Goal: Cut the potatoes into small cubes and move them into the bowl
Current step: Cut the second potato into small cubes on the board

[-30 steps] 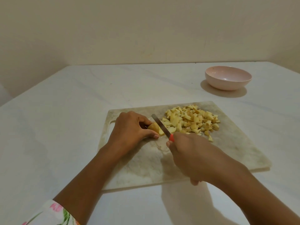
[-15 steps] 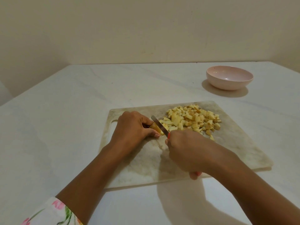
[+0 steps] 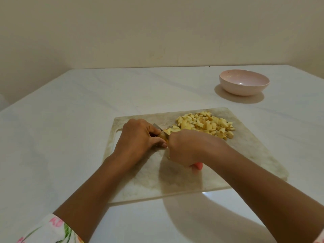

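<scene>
Potato piece (image 3: 163,135) is sitting mid-frame on the cutting board (image 3: 249,155), the left hand (image 3: 138,137) pinching it. The right hand (image 3: 185,148) is gripping the knife (image 3: 157,127), its blade touching the piece. Potato cubes (image 3: 205,124) are lying just right of it; the bowl (image 3: 243,91) is standing upper right, well apart.

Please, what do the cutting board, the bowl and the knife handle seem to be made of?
Cutting board: pale, veined like marble, matte and stained; stone or patterned plastic, unclear.
Bowl: pale pink, smooth, with a soft highlight inside; glazed ceramic or melamine.
Knife handle: only its coral-red end shows below the right hand; probably plastic.
</scene>
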